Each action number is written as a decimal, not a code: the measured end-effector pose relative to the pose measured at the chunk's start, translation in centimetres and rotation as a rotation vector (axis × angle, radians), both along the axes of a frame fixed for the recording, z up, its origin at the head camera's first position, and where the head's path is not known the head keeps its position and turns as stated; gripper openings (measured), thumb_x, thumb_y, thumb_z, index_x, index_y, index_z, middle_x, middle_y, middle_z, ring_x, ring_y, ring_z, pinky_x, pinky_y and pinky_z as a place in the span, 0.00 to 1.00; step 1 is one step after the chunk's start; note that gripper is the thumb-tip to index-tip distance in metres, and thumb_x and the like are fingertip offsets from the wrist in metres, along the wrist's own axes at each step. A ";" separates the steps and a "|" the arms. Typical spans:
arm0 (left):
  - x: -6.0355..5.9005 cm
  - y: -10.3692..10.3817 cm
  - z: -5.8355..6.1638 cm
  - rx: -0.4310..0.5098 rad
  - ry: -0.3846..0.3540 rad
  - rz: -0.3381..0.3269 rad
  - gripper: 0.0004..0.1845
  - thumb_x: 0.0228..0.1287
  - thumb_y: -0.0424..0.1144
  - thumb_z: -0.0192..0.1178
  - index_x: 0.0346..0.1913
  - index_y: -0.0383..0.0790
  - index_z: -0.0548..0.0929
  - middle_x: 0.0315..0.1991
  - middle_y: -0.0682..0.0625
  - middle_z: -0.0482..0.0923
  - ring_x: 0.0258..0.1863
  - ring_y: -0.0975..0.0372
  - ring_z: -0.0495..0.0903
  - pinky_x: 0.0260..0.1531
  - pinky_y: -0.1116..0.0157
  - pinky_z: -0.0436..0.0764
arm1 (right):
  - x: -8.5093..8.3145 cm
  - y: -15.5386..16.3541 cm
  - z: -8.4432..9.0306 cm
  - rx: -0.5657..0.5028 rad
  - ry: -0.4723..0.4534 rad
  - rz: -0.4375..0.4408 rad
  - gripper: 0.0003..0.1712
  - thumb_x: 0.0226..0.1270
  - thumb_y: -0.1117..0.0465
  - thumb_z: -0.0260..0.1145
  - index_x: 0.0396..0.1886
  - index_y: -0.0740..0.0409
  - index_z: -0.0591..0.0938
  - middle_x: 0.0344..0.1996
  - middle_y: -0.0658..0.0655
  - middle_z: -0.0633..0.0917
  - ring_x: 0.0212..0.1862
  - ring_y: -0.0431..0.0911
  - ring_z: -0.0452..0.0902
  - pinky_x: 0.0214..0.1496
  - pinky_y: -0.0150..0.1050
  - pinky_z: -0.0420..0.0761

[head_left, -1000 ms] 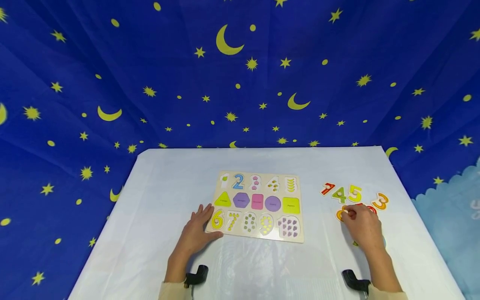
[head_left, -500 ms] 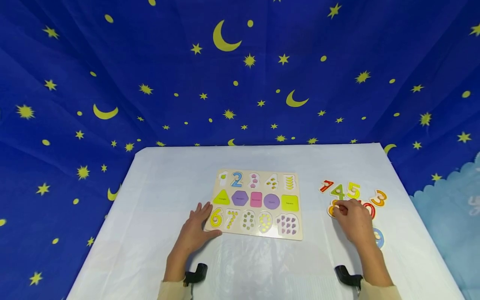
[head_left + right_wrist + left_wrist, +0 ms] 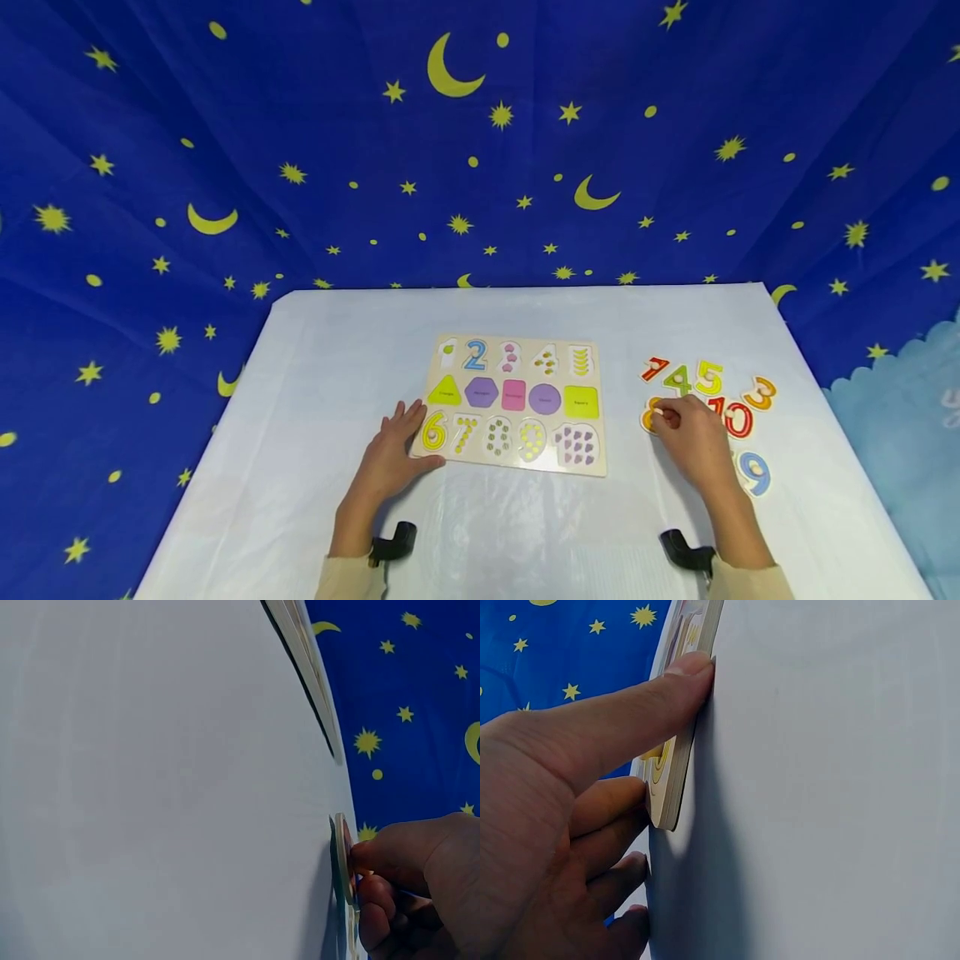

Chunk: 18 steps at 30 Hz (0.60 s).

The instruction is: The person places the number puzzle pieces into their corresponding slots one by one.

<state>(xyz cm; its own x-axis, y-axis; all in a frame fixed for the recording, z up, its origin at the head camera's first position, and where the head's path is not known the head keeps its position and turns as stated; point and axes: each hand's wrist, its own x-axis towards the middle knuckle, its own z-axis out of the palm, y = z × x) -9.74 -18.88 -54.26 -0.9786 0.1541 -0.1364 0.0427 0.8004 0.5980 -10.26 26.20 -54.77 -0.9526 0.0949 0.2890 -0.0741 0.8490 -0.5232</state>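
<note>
Right hand (image 3: 693,442) farther left, dragging orange number piece (image 3: 651,414) boardward.

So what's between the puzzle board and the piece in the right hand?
Nothing: only bare white table between the board and the orange piece, per the head view.

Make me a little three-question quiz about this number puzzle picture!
1. True or false: the left hand rests at the near left corner of the puzzle board.
2. Which loose number lies nearest the person, beside the right wrist? A) red 7 B) blue 9 C) green 4
3. Fill in: the right hand pinches an ______ piece by its peg.

Key: 1 true. 2 B. 3 orange; it sits on edge of the loose pile, partly hidden by the fingers, so its number cannot be read.
</note>
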 end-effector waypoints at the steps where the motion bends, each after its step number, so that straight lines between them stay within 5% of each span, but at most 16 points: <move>1: 0.0 0.0 0.0 0.001 -0.004 0.003 0.52 0.47 0.52 0.75 0.73 0.42 0.60 0.74 0.49 0.54 0.74 0.50 0.44 0.66 0.40 0.51 | 0.0 0.0 0.0 0.000 0.002 0.004 0.08 0.54 0.66 0.69 0.34 0.64 0.87 0.25 0.54 0.78 0.27 0.46 0.72 0.27 0.42 0.72; 18: -0.1 0.2 0.0 0.015 -0.016 0.006 0.51 0.46 0.51 0.75 0.73 0.43 0.61 0.74 0.50 0.54 0.74 0.49 0.44 0.66 0.38 0.51 | -0.3 -1.9 0.6 -0.025 -0.062 0.046 0.10 0.55 0.65 0.69 0.37 0.64 0.87 0.27 0.52 0.78 0.28 0.45 0.72 0.30 0.42 0.74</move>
